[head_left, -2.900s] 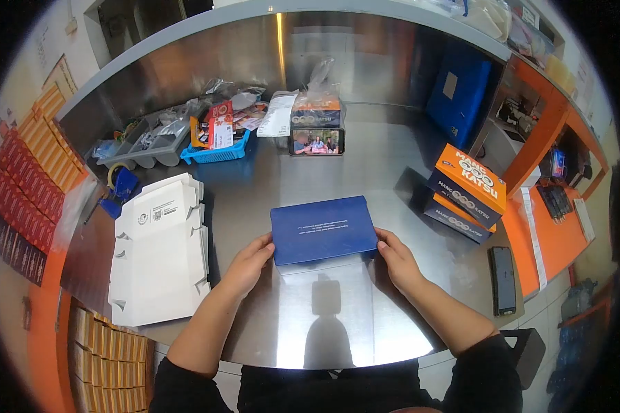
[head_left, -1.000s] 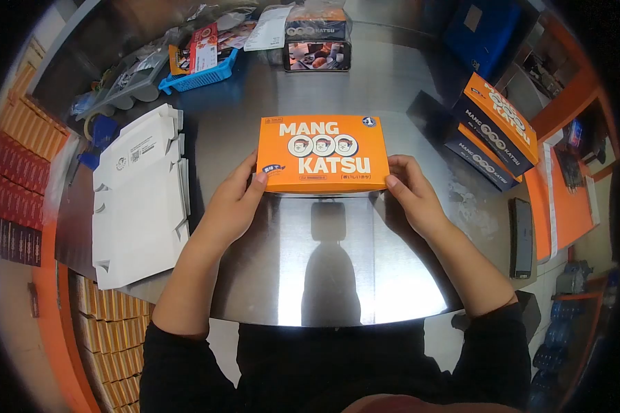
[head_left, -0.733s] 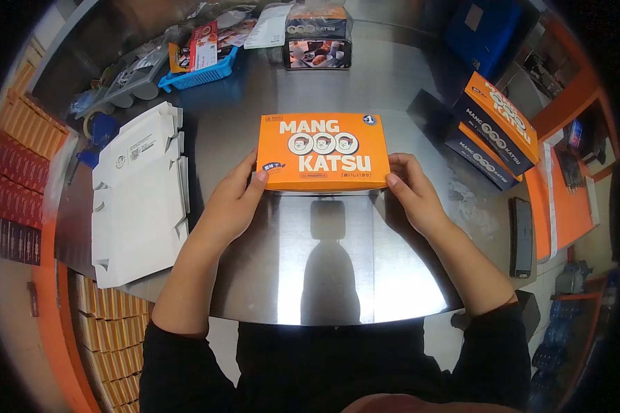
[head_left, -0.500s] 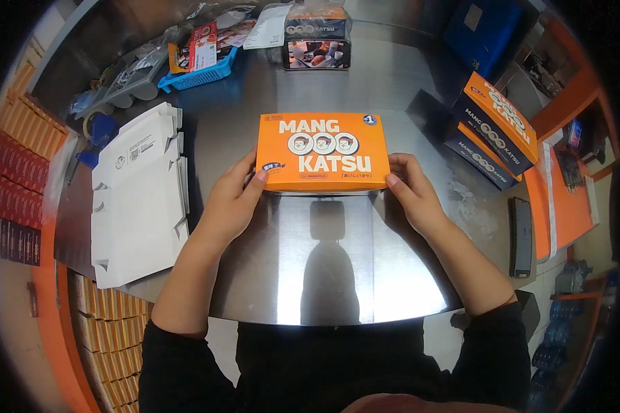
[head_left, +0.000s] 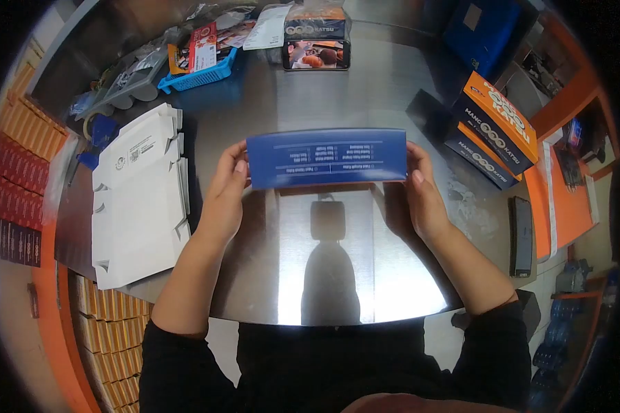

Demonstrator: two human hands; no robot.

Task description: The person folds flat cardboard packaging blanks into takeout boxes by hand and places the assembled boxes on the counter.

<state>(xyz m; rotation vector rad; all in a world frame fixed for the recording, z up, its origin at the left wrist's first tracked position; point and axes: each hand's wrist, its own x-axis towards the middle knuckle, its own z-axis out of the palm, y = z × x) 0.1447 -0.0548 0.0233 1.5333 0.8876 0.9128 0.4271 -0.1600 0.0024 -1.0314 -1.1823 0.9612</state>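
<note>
A box point(head_left: 327, 157) is held between my two hands above the metal table point(head_left: 324, 275), with a narrow blue side with white print facing the camera. My left hand point(head_left: 229, 189) grips its left end, thumb near the lower corner. At the right end, my right hand point(head_left: 424, 189) holds the box with its fingers behind and its thumb in front. The orange lid does not show from this angle.
Flat white cardboard pieces point(head_left: 141, 199) lie at the left. Two orange and blue boxes point(head_left: 496, 127) are stacked at the right, beside a dark phone point(head_left: 521, 237). Behind stand a lit phone point(head_left: 317, 55), a blue basket point(head_left: 200, 76) and a grey tray point(head_left: 127, 86).
The box has been tilted between my hands, so its orange top has turned out of sight and a blue side faces the camera. Both hands still grip its ends.
</note>
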